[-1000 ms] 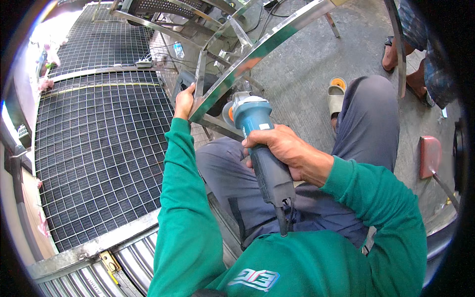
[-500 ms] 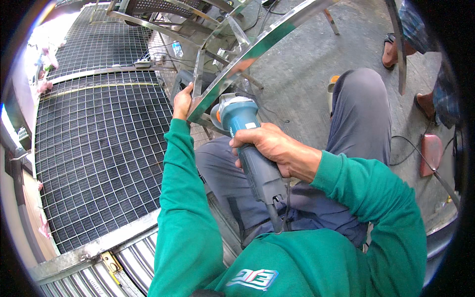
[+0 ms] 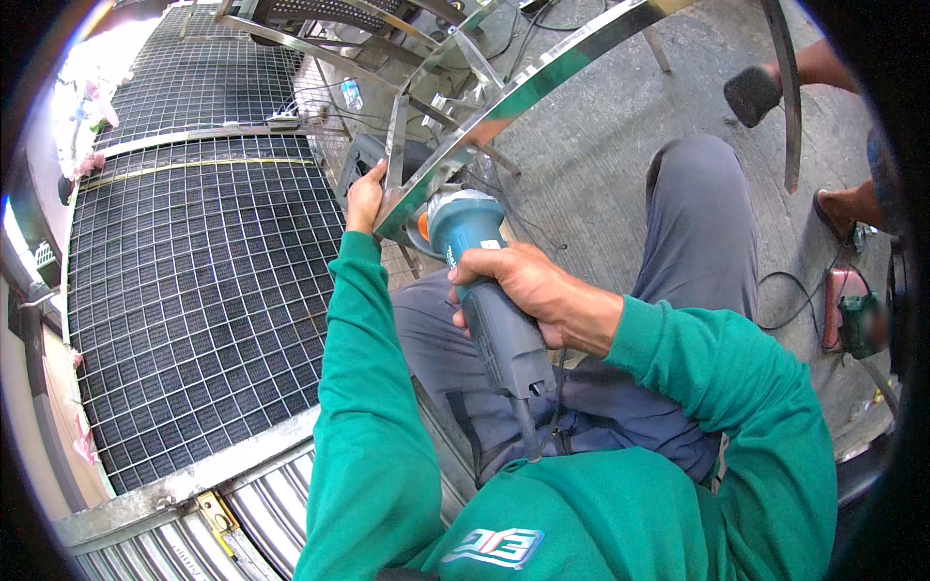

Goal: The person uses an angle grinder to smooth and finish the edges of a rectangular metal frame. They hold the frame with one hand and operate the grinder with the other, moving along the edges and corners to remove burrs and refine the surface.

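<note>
Our green-sleeved left arm [image 3: 373,387] stretches forward | our left hand [image 3: 364,203] clasps at its end | our right arm [image 3: 717,363] bends inward | our right hand [image 3: 544,292], back facing up, curls into a grip

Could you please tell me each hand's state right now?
Left hand: closed, holding the near end of the metal frame.
Right hand: closed around the angle grinder.
</note>
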{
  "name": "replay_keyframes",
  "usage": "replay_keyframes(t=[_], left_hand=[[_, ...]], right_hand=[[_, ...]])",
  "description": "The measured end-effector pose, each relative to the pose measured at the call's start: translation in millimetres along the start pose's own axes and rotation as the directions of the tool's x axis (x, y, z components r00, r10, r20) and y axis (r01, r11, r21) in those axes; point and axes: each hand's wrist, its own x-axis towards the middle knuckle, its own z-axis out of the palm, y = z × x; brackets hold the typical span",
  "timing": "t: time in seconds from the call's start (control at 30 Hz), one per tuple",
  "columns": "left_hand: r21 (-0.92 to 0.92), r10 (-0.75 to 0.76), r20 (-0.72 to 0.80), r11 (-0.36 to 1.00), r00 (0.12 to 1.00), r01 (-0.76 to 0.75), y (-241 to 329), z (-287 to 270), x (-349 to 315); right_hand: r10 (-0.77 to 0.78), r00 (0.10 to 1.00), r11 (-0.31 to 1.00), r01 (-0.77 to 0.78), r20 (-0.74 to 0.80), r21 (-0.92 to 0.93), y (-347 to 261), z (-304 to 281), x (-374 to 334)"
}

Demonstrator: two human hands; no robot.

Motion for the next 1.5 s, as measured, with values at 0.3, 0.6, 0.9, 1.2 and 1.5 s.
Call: replay_keyframes(t=[0.3, 0.6, 0.9, 1.2, 1.5], left_hand=[[0.028, -0.042, 0.001, 0.999, 0.999, 0.042, 11, -1, -7], [-0.004, -0.027, -0.028, 1.0, 0.999, 0.027, 3, 6, -3], [0.116, 0.007, 0.0, 0.993, 1.0, -0.006, 33, -4, -18], [-0.03, 0.058, 0.013, 0.998, 0.998, -0.057, 42, -5, -25], [-0.29, -0.068, 0.04, 0.954, 0.997, 0.077, 48, -2, -25]], right_hand=[[0.008, 1.0, 0.996, -0.008, 0.002, 0.089, 2, 3, 4], [-0.006, 1.0, 0.996, 0.006, 0.004, 0.089, 6, 3, 7], [-0.008, 1.0, 0.995, 0.006, 0.012, 0.095, 6, 4, 7], [0.012, 1.0, 0.995, -0.014, 0.023, 0.096, 2, 2, 5], [0.003, 1.0, 1.0, -0.003, 0.017, 0.025, -1, -1, 7]])
